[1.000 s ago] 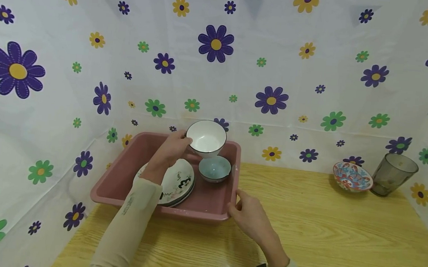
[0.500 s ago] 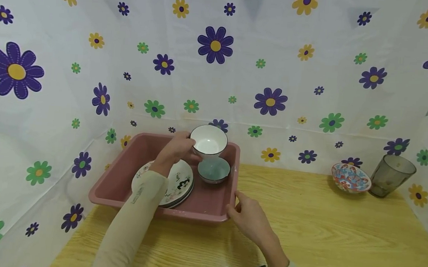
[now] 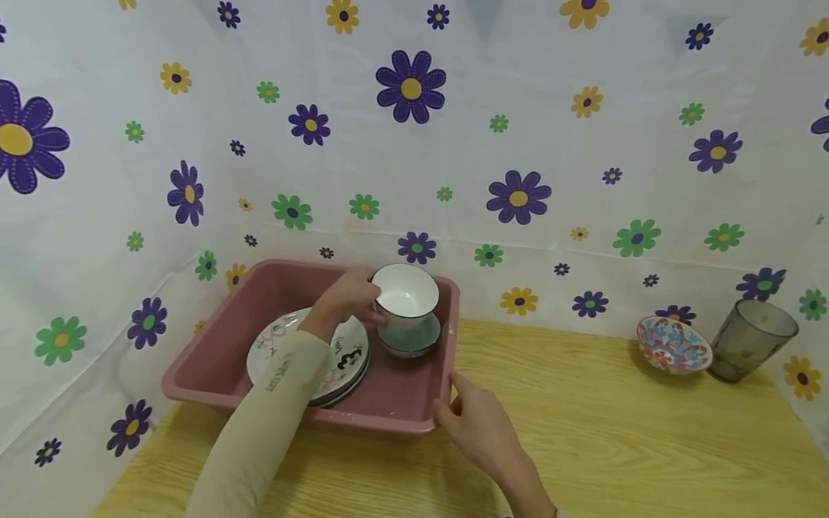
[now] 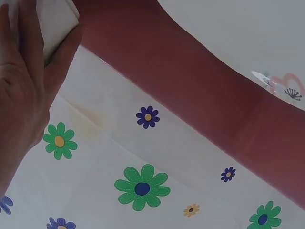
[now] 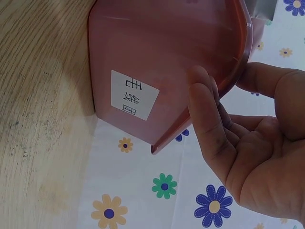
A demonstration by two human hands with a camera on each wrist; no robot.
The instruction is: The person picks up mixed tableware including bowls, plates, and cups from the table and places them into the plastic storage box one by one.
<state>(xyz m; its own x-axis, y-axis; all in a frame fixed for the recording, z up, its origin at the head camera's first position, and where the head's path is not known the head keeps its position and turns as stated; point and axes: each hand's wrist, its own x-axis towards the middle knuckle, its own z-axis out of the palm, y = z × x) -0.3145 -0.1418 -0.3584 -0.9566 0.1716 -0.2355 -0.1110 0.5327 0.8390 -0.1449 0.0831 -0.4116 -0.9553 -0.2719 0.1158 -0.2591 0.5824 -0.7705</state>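
My left hand (image 3: 349, 296) grips a white bowl (image 3: 406, 294) with a dark rim by its left side. The bowl is low over a pale blue bowl (image 3: 409, 342) and overlaps its back part in the head view. Both bowls are at the right end of a pink plastic basin (image 3: 209, 349). A stack of patterned white plates (image 3: 354, 347) lies under my left forearm, partly hidden by it. My right hand (image 3: 480, 428) holds the basin's right rim near the front corner, thumb and fingers on either side of the edge in the right wrist view.
A red-and-blue patterned bowl (image 3: 674, 346) and a smoky glass tumbler (image 3: 751, 340) stand at the table's back right. Flowered white sheeting (image 3: 364, 151) rises behind and beside the wooden table (image 3: 589, 448). A paper label (image 5: 133, 95) is stuck on the basin's outer wall.
My left hand has lowered the white bowl and shifted it slightly right, closer over the pale blue bowl. My right hand keeps its hold on the basin's rim.
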